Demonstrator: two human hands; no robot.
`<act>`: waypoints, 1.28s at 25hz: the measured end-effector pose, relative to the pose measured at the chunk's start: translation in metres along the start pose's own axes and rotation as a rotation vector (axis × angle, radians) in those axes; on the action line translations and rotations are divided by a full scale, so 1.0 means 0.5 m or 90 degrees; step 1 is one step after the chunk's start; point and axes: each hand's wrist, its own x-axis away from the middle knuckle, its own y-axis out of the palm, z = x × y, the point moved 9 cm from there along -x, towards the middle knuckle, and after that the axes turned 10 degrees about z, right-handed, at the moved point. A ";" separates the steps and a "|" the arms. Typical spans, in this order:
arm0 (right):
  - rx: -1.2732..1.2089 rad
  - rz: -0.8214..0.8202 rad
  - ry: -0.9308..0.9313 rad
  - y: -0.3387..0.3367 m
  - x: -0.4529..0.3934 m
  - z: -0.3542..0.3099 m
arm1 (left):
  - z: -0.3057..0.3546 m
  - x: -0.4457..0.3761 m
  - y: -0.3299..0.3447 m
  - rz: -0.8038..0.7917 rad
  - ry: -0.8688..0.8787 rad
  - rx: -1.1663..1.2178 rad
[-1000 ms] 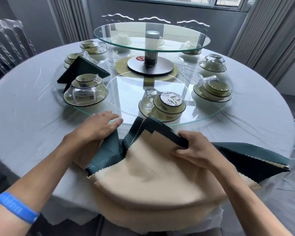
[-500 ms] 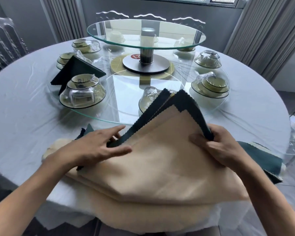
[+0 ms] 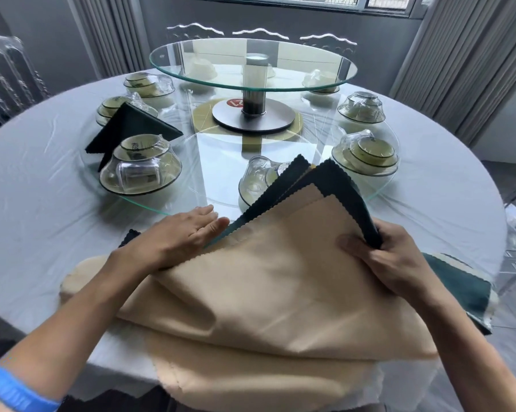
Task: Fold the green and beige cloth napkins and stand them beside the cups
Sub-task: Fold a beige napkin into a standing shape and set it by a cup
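A round surface [image 3: 27, 179] under a pale cloth carries a glass turntable [image 3: 378, 194] ringed with cups [image 3: 140, 168] on saucers, and a smaller glass tier [image 3: 250, 63] on a metal post. Grey curtains [image 3: 470, 55] and clear chairs [image 3: 10, 72] stand behind. The right hand [image 3: 378, 257] pinches the napkins [image 3: 265, 278], green and beige, lifting their corner at the near edge. The left hand [image 3: 176, 233] lies flat, fingers straight and together, on the lower layers. A folded napkin [image 3: 128, 126] stands beside the left cups.

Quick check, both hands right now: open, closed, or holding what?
Left hand: open, fingers straight, pressing flat on the napkin stack.
Right hand: closed, pinching the lifted green-and-beige napkin corners.
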 end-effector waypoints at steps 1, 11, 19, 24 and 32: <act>-0.005 0.002 0.000 -0.002 -0.001 -0.001 | -0.002 0.001 -0.001 -0.007 0.001 0.005; -0.042 0.116 -0.048 -0.023 -0.053 -0.049 | -0.004 0.024 -0.062 -0.059 0.052 0.344; 0.021 0.144 -0.097 -0.021 -0.175 -0.076 | -0.081 0.081 -0.147 -0.050 -0.044 0.447; 0.219 0.235 -0.150 -0.023 -0.330 -0.153 | -0.096 -0.016 -0.304 0.204 -0.020 0.203; 0.314 0.355 0.069 0.053 -0.454 -0.137 | -0.131 -0.134 -0.270 0.418 -0.191 -0.237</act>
